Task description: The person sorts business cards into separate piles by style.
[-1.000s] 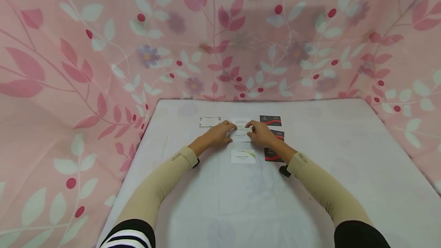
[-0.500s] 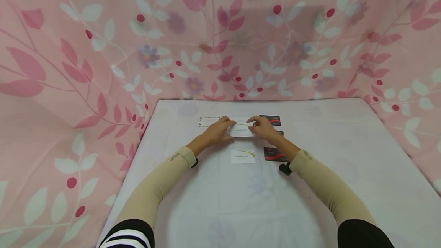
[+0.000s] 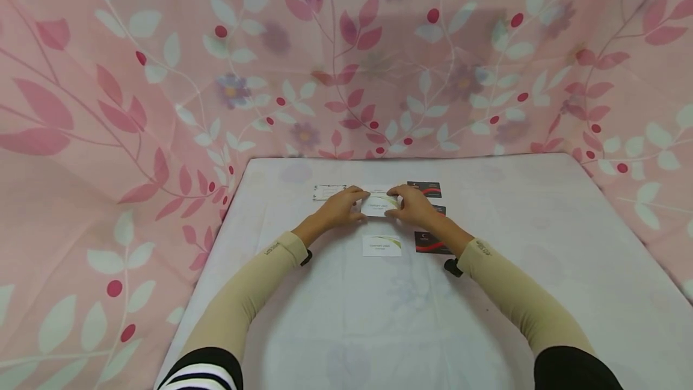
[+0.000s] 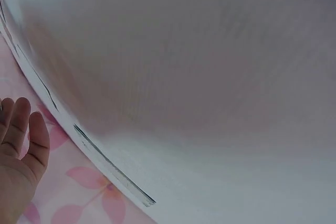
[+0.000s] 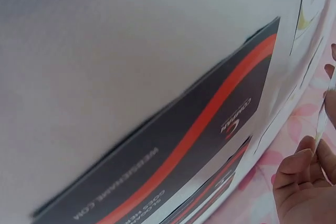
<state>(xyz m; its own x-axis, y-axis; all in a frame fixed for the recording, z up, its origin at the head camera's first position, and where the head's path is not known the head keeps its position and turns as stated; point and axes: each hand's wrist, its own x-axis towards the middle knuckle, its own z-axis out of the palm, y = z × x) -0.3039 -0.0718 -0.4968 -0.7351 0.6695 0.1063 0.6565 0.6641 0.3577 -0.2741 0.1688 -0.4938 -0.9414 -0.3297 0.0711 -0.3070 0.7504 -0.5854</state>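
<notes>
Both hands hold a white business card (image 3: 377,205) with a green curve, one at each side edge, in the middle of the head view. My left hand (image 3: 340,207) has its fingers at the card's left edge. Fingers and thumb of my right hand (image 3: 414,207) pinch the right edge. In the right wrist view the held card (image 5: 324,109) shows as a thin strip between fingers. Part of another white card (image 3: 377,188) shows just behind it. The left wrist view catches only some of the left hand (image 4: 21,156), not the held card.
Nearer the person lies a white card with a green curve (image 3: 381,246). A white card with patterned corners (image 3: 329,192) lies at back left. Black cards with red waves form a column at right: the back one (image 3: 425,189), a half-hidden middle one (image 3: 440,209), a front one (image 3: 431,242).
The held card has moved slightly away from the person, both hands with it. The right thumb has shifted lower along the card's edge. The other cards have stayed in place.
</notes>
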